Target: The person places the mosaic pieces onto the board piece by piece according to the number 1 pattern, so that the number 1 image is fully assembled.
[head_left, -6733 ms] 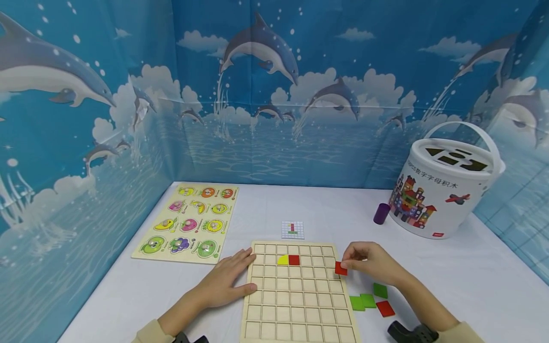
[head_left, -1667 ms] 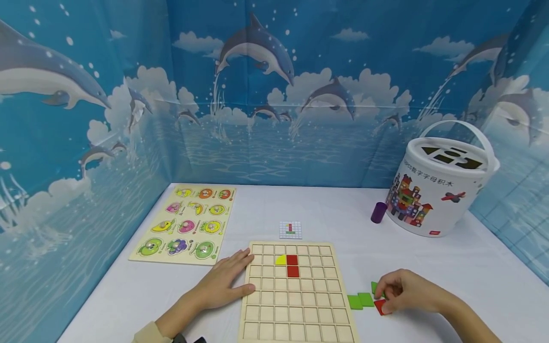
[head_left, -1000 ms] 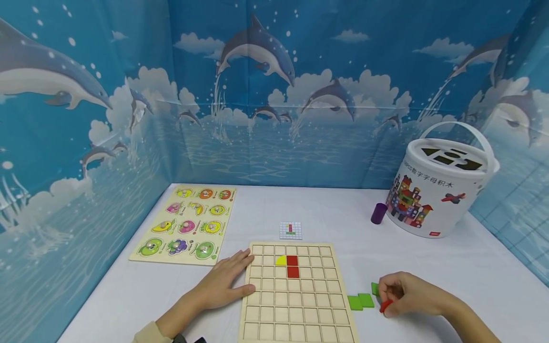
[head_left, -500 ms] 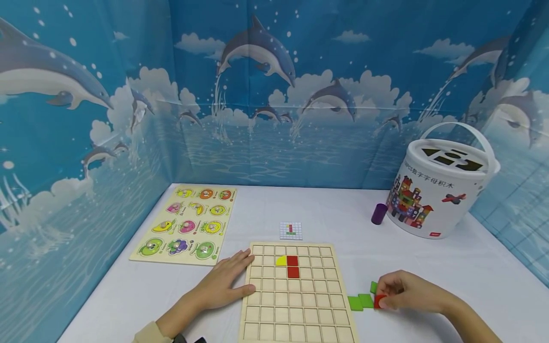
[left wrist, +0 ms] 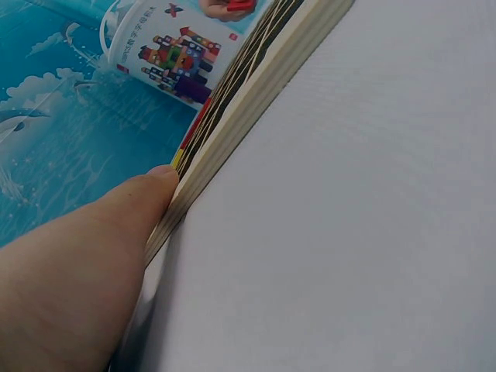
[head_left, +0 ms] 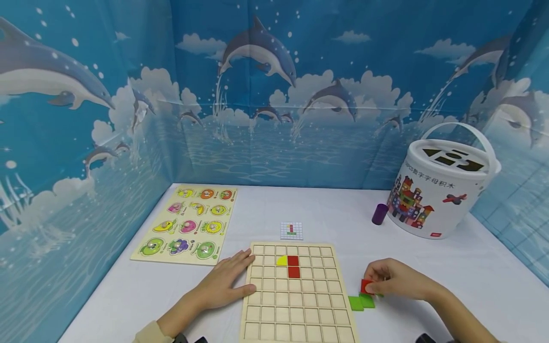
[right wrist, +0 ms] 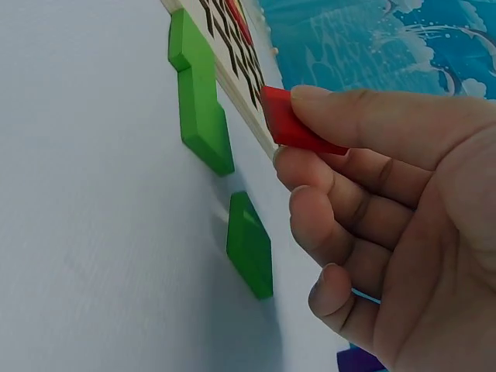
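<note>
My right hand (head_left: 396, 280) pinches a red square tile (right wrist: 298, 128) between thumb and fingers, lifted off the table to the right of the wooden grid board (head_left: 296, 305). Below it lie green square tiles (head_left: 356, 303), one of them partly hidden by the hand in the head view; the right wrist view shows a separate green tile (right wrist: 249, 246). On the board, a yellow quarter-round tile (head_left: 281, 260) sits beside a red tile (head_left: 293, 260), with another red tile (head_left: 293, 272) directly under that one. My left hand (head_left: 225, 281) rests with spread fingers against the board's left edge.
A small pattern card (head_left: 291, 230) lies just behind the board. To the left is a fruit puzzle board (head_left: 186, 224). A purple cylinder (head_left: 379, 214) stands near a white lidded bucket (head_left: 442, 186) at the back right.
A second red tile has come to lie on the board under the first. The right hand has since picked up the other red tile and moved it up and left. The left hand stays put.
</note>
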A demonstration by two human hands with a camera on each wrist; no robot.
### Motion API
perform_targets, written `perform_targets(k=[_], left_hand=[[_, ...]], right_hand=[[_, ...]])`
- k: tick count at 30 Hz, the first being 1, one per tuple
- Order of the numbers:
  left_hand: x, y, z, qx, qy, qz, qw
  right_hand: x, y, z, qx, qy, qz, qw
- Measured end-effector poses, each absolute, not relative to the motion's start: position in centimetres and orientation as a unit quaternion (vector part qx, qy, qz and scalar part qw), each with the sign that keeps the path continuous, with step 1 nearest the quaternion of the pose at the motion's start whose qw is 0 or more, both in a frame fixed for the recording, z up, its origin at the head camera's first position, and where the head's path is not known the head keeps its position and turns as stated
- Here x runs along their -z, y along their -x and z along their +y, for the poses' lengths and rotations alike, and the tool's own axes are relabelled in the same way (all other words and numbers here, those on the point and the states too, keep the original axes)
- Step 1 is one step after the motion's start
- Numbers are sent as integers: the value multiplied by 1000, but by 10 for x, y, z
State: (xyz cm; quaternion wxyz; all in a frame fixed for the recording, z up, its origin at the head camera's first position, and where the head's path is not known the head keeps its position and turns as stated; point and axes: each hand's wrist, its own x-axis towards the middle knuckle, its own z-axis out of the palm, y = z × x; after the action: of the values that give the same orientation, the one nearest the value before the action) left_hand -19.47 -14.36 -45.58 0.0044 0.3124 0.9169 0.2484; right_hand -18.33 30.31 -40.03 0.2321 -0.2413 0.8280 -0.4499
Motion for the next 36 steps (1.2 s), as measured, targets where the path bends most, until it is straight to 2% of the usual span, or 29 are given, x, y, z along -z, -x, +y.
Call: perform_targets(k=[36], left_hand=[[456, 194, -144, -251, -316, 915, -2]], right_hand=[[394, 206, 213, 416, 288, 841, 192]])
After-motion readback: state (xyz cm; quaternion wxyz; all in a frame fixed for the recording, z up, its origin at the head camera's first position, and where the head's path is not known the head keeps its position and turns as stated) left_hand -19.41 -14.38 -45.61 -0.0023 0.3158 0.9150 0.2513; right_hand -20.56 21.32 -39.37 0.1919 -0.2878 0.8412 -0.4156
